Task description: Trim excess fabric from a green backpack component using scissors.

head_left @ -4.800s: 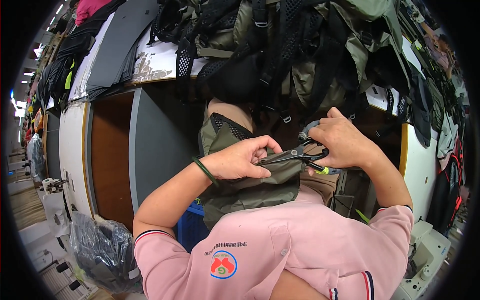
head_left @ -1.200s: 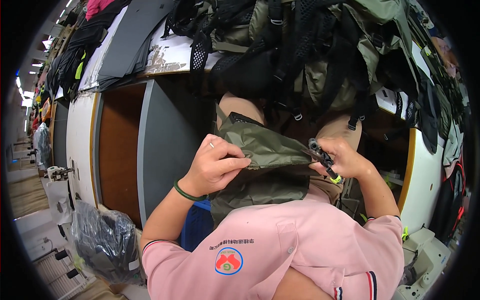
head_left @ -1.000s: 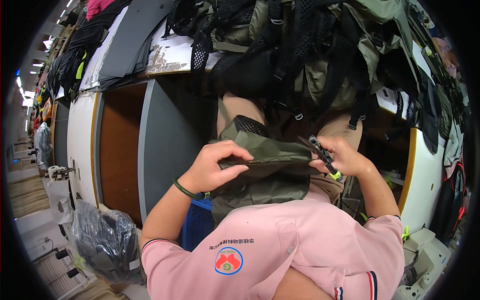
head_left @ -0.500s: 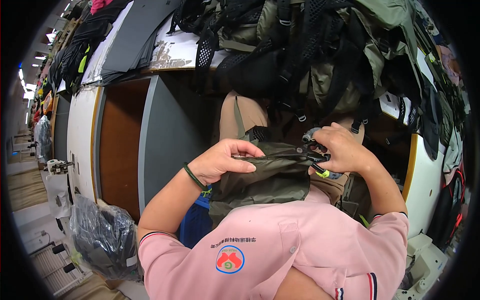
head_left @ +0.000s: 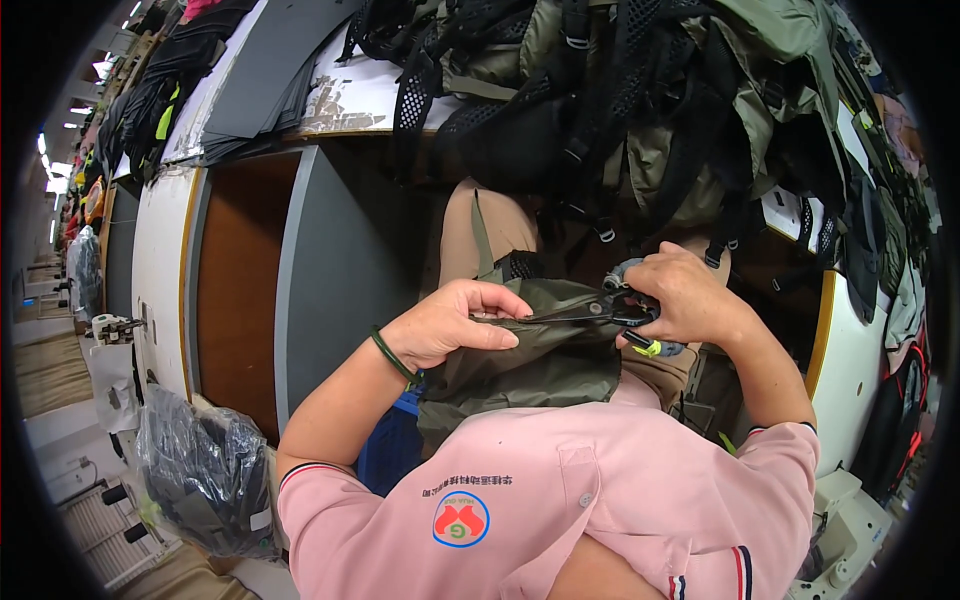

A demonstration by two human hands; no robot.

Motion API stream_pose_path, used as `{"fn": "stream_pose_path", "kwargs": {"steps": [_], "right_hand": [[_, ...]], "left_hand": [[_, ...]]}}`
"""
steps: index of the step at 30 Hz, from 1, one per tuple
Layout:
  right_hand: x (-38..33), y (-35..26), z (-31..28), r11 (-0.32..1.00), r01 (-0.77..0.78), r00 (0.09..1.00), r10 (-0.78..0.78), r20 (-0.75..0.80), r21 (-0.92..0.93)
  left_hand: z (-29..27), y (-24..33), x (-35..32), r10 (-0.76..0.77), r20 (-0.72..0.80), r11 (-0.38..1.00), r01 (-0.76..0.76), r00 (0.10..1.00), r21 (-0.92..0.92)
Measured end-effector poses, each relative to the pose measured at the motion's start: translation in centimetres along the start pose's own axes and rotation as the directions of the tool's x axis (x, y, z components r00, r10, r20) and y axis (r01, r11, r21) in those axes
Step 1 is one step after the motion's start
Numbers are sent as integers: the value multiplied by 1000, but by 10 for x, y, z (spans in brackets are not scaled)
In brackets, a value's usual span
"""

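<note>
Bench (head_left: 352,95), cloth (head_left: 520,375) (olive) in L grip (head_left: 445,325), scissors (head_left: 597,309) adj.

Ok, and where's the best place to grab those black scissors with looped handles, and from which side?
Probably the looped handles, from the right, where the bare right hand grips: the scissors lie crosswise, slim blades pointing left toward the bare left hand.

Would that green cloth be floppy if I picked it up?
Probably floppy: the green cloth bends into folds beside the left hand. It's likely light, since it looks thin, and maybe slippery, given its faint sheen.
</note>
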State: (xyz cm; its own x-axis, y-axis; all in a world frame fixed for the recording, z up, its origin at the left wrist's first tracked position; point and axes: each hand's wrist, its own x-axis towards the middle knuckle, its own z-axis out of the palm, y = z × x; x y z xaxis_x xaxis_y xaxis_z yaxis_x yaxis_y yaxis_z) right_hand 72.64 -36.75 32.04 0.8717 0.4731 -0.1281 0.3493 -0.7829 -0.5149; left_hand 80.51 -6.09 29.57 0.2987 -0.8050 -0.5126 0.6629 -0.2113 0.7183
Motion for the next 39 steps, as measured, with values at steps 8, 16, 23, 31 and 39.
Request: {"fn": "stream_pose_path", "kwargs": {"steps": [8,16,23,31,39], "right_hand": [[0,-3,-12,999,-10,1000,9,-29,-46],[16,-15,-34,973,74,996,-84,-36,-219],[20,-16,-34,960,65,998,-69,-5,-272],[11,-9,-26,984,-125,992,123,-25,-126],[50,-47,11,753,-5,990,95,-101,657]], "left_hand": [[0,1,1,-9,-1,999,9,1000,-48],[6,3,6,-6,-24,1000,6,1000,-24],[4,0,6,1,-23,999,-2,1000,-43],[6,4,4,-9,-23,998,7,1000,-66],[13,2,17,67,30,998,-68,997,6]]}}
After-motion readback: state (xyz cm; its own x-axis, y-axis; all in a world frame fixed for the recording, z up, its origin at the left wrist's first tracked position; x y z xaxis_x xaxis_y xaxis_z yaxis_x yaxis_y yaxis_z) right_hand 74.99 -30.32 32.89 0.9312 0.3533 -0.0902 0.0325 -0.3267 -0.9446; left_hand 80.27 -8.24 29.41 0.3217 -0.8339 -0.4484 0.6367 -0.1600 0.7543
